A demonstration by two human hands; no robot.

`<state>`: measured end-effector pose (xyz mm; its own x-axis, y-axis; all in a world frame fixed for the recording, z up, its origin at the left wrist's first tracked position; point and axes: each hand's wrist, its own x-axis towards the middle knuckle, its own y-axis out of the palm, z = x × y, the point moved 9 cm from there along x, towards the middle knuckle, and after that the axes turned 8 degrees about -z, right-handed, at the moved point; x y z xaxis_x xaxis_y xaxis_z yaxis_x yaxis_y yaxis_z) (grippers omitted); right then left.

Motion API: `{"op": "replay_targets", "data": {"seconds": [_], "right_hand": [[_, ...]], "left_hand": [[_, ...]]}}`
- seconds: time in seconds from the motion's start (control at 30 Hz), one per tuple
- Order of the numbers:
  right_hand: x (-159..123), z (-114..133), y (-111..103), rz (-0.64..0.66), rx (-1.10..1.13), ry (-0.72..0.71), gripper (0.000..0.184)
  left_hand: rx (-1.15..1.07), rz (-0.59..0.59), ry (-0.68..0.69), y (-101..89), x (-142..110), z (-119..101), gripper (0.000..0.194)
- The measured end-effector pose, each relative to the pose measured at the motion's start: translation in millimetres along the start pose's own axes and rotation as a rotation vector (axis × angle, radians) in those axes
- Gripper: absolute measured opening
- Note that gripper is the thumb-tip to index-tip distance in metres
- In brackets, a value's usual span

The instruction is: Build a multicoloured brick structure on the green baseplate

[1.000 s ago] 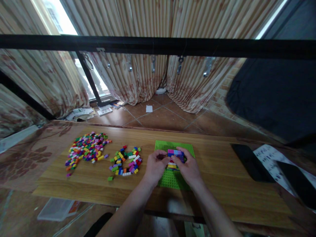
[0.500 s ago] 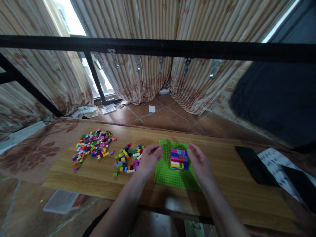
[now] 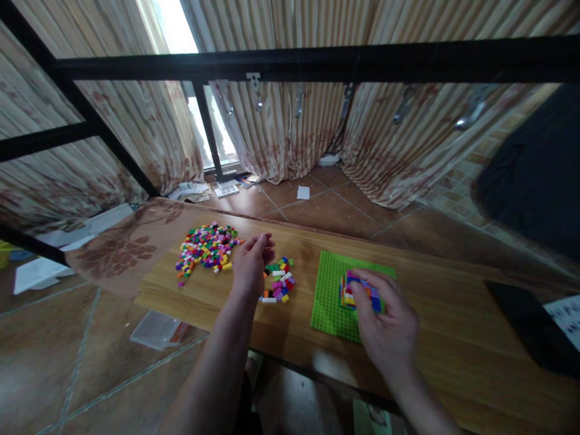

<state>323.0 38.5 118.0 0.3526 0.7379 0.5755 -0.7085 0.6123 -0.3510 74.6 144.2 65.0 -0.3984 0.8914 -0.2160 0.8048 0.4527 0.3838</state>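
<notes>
A green baseplate [image 3: 328, 289] lies on the wooden table [image 3: 435, 338]. On it stands a block of stacked coloured bricks [image 3: 357, 289]. My right hand [image 3: 385, 317] rests on that block, its fingers curled over the near side. My left hand [image 3: 251, 266] hovers over a small pile of loose bricks [image 3: 278, 284], with the fingers bent and drawn together; I cannot see anything between them. A bigger heap of loose bricks [image 3: 206, 246] lies farther left on the table.
A black metal frame [image 3: 290, 60] crosses above the table in front of striped curtains [image 3: 290, 130]. A dark flat object [image 3: 521, 320] lies at the table's right end. A clear plastic box [image 3: 156, 329] and papers [image 3: 40, 272] lie on the tiled floor.
My left hand left the baseplate and moved left over the small brick pile. My right hand came back onto the brick block. The camera swung to the left.
</notes>
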Motion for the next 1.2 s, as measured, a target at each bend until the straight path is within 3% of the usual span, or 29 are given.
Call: {"op": "replay_targets", "data": {"seconds": [0.13,0.3,0.5,0.7,1.2], "right_hand": [[-26,29,44,0.226,-0.008,-0.187,0.019],[-56,23,97,0.465,-0.119,-0.212,0.026],[-74,28,132,0.551,-0.156,-0.289,0.029],[-73,31,144,0.504,-0.201,-0.323,0.028],[-62,21,134,0.434,-0.345,-0.331,0.020]], "left_hand": [[-0.026,-0.023,-0.019,-12.5,4,-5,0.034],[-0.037,-0.028,-0.024,-19.0,6,-9,0.033],[-0.044,-0.017,-0.035,-23.9,8,-12,0.030],[-0.057,-0.013,-0.069,-26.6,7,-13,0.030],[-0.052,-0.002,-0.087,-23.8,5,-10,0.027]]}}
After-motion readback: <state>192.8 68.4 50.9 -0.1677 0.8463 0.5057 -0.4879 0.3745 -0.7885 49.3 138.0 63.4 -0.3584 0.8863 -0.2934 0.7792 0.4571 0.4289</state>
